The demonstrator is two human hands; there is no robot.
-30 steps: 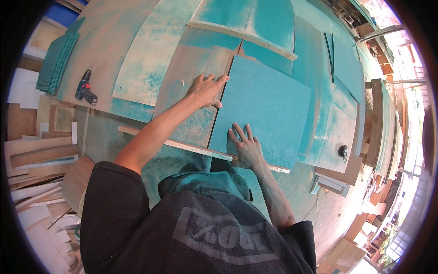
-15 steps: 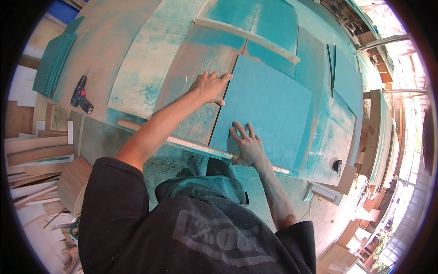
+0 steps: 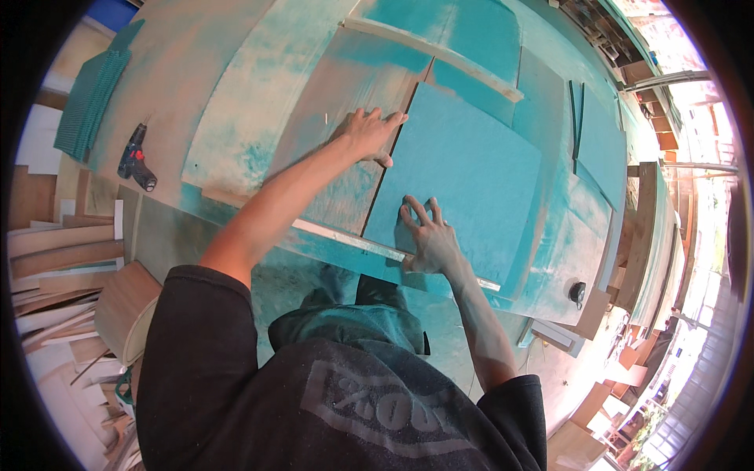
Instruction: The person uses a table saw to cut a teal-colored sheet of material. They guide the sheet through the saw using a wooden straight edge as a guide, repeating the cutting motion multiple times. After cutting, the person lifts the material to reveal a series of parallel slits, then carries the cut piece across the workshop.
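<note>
A flat teal board [image 3: 479,169] lies on the paint-stained worktable in front of me. My left hand [image 3: 369,136] is at the board's left edge, its fingers apart and their tips touching that edge. My right hand [image 3: 432,239] rests on the board's near left part with fingers spread and bent, fingertips on its face. A thin wooden strip [image 3: 349,239] runs along the near side of the table, and the heel of my right hand is close to it. Another pale wooden strip [image 3: 432,53] lies beyond the board's far edge.
A black and red cordless drill [image 3: 137,161] lies at the table's left. Stacked teal panels [image 3: 93,98] stand at the far left, and more teal panels [image 3: 601,141] lie at the right. A small black object [image 3: 577,293] sits near the right corner. Wood offcuts [image 3: 63,251] fill the left side.
The board has shifted slightly away from me, and both hands have moved a little with it. My fingers keep about the same pose; the view has also shifted slightly.
</note>
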